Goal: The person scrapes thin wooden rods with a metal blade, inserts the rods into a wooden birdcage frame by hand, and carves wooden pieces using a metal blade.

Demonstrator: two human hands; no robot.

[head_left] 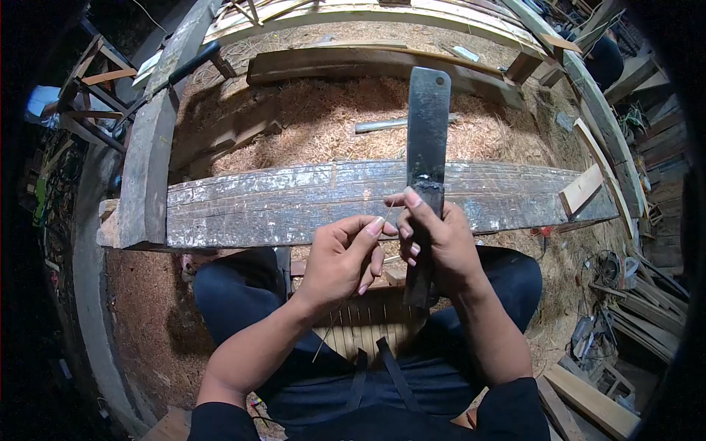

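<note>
Head view shows, at frame centre, the right grip (446, 241) clasping a cleaver (428, 121) by its handle (417, 288), best for this probably heavy, stiff tool, while the left grip (340, 256) pinches a thin strip (323, 342).

Worktop (272, 202): thick, weathered plank with pale blotches, running crosswise just beyond left hand (340, 261) and right hand (447, 239). Pale wood piece (583, 190) at its end, well right of right hand. Floor (136, 316) strewn with shavings (305, 136); narrow wood strip (381, 126) lying beyond both hands, lumber (594, 400) right of right hand.
</note>
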